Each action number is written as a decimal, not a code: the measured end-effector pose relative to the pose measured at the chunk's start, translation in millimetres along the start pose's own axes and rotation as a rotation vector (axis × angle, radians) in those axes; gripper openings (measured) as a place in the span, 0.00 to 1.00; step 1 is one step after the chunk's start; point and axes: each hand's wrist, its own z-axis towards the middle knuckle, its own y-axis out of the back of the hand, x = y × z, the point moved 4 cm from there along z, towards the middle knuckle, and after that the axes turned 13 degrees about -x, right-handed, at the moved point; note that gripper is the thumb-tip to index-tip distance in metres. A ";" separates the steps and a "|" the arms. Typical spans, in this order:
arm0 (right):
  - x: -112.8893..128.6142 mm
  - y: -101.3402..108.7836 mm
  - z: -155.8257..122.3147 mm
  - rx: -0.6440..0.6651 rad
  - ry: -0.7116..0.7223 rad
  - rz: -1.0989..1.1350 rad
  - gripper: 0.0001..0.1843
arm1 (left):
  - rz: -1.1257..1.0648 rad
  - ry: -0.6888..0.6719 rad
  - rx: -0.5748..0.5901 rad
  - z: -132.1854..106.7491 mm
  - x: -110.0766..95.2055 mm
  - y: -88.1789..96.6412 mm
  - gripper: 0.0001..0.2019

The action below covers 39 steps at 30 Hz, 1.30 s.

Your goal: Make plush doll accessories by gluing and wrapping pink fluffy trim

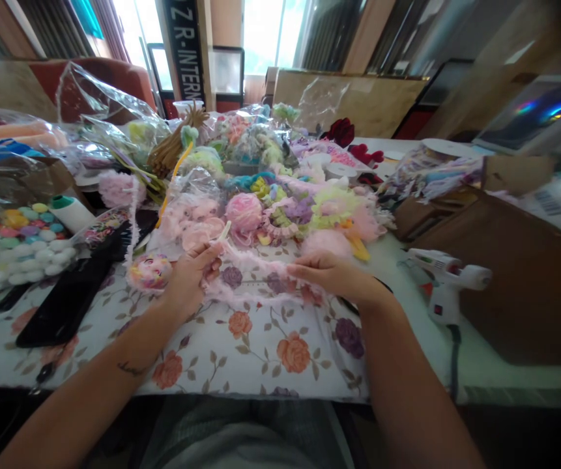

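My left hand (189,280) is closed on a loop of fluffy pale pink yarn (255,262). A short pale stick (225,230) juts up by its fingertips; its kind is unclear. Opposite, my right hand (333,277) pinches the other end of the loop, which stretches between both hands just over the flowered tablecloth (260,339). Beside my left wrist sits a multicoloured ball (150,270) with fluffy pink yarn running around and up from it. Behind the hands lie a pink yarn ball (244,212) and a pale pink fluffy piece (326,243).
A white glue gun (449,283) stands at right by a cardboard box (519,280). To the left are a black phone (62,303), a bag of pompoms (21,254) and a white thread cone (72,212). Colourful yarn pieces (331,205) and plastic bags crowd the table's back.
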 end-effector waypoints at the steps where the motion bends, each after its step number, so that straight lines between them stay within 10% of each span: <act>1: -2.0 2.9 4.6 -0.148 0.038 -0.067 0.18 | 0.013 0.008 0.014 -1.6 0.5 -1.2 0.14; 6: 6.5 -27.6 14.6 -0.581 0.283 -0.064 0.11 | 0.123 -0.024 0.051 -9.9 2.5 -7.4 0.12; 13: 11.9 -81.3 14.7 -0.385 0.166 0.228 0.13 | 0.135 -0.069 0.133 -14.9 -1.2 -10.8 0.10; 23: 17.5 -65.9 14.0 -0.428 0.192 0.292 0.15 | 0.009 -0.214 0.007 -5.1 -17.7 -3.0 0.12; 30: 12.2 -68.3 14.0 -0.278 -0.075 0.756 0.14 | 0.055 -0.280 0.082 -11.5 -17.8 -6.0 0.11; 39: 20.6 -60.5 4.0 -0.511 0.181 0.091 0.10 | 0.097 -0.136 0.043 -5.7 -5.4 -4.9 0.12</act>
